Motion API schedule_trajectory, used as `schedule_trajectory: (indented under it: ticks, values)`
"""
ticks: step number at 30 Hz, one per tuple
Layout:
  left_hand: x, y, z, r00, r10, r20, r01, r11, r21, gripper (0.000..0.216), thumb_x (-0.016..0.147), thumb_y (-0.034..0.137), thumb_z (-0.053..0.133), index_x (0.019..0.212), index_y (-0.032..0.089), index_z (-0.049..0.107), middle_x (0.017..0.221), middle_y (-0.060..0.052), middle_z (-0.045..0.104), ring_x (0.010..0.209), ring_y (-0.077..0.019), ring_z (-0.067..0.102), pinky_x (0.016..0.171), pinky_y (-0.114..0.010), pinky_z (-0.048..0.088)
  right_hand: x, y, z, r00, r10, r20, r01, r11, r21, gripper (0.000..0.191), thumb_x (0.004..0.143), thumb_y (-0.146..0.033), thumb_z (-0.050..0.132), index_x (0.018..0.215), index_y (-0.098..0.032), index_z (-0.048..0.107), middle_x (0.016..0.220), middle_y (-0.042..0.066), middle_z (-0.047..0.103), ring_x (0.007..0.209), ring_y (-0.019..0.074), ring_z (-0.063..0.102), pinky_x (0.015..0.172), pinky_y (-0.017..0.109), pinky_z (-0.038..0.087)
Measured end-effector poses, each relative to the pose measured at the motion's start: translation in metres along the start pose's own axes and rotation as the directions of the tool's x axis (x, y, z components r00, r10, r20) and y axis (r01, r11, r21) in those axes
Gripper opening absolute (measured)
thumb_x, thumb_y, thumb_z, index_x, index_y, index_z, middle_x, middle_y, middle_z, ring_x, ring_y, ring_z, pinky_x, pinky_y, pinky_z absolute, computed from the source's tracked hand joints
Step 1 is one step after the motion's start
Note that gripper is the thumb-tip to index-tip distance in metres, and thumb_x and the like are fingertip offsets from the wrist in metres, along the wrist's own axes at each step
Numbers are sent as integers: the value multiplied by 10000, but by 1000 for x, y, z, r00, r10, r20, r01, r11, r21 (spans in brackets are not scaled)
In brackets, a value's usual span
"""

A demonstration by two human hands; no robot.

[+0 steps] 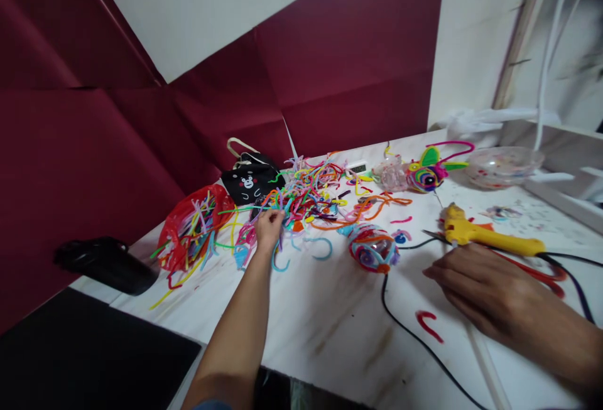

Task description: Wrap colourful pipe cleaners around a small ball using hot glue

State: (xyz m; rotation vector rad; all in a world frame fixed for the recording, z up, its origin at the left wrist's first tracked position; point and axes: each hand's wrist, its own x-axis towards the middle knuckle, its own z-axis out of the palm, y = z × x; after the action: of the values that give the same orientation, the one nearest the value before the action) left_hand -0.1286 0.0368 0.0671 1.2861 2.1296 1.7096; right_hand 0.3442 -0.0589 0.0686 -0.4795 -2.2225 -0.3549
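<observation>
My left hand (pixel 269 226) reaches into the near side of a tangled pile of coloured pipe cleaners (pixel 311 190). Its fingers are curled together among the strands, and their tips are partly hidden. My right hand (pixel 485 281) is closed and slightly blurred, just in front of a yellow glue gun (pixel 494 237) lying on its side. Whatever its fingers hold is hidden. Between my hands sits a clear rounded piece wrapped in coloured pipe cleaners (pixel 372 248). A short red pipe cleaner (pixel 429 326), bent like a hook, lies near my right hand.
A red bag of pipe cleaners (pixel 176 225), a black bag with a bear face (pixel 252 181) and a black tumbler (pixel 108 265) stand left. Behind the glue gun are a decorated fish-like figure (pixel 426 174) and a clear bowl (pixel 504 165). Black cords (pixel 419 341) cross the white table.
</observation>
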Motion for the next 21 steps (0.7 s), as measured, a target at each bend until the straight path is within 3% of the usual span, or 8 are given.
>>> schedule_trajectory:
  ticks: [5,10,13,16,21]
  values:
    - [-3,7,-9,1000,26,-11,-27,997,-76,175,875,262,924,771,218,790,859,-73,761,1059,-334,751,1033,-459,606,1,-1,-2,1000,2,28,-1,1000,-15,566,1250,-180,386,963,-218,872,839,77,880,727,239,891,671,388,733]
    - [-3,17,-15,999,-3,-39,-11,935,-354,223,1108,400,814,1007,206,767,679,72,621,721,-146,639,733,-259,527,0,-2,-1,998,0,56,2,999,-33,600,1254,-195,370,952,-213,888,848,90,890,727,240,902,689,380,752]
    - [-5,26,-17,999,-32,-16,19,845,-534,222,1171,412,769,1092,209,726,733,92,696,654,-86,643,697,-199,535,1,-3,-1,998,-12,66,14,999,-33,612,1255,-200,361,944,-227,888,836,83,888,712,244,899,676,388,750]
    - [-7,35,-17,998,-62,20,60,747,-662,224,1149,391,827,1060,216,721,836,63,796,701,-86,734,726,-198,599,1,-2,-1,999,-1,51,2,1000,-14,575,1247,-201,388,953,-242,881,840,80,888,715,251,899,678,385,744]
    - [-15,47,-14,992,-83,91,123,631,-766,291,977,372,1026,950,248,764,812,17,815,706,-150,794,692,-260,666,1,-1,-1,1000,-8,27,8,1000,-18,519,1218,-166,431,960,-242,874,857,104,898,739,268,902,675,382,743]
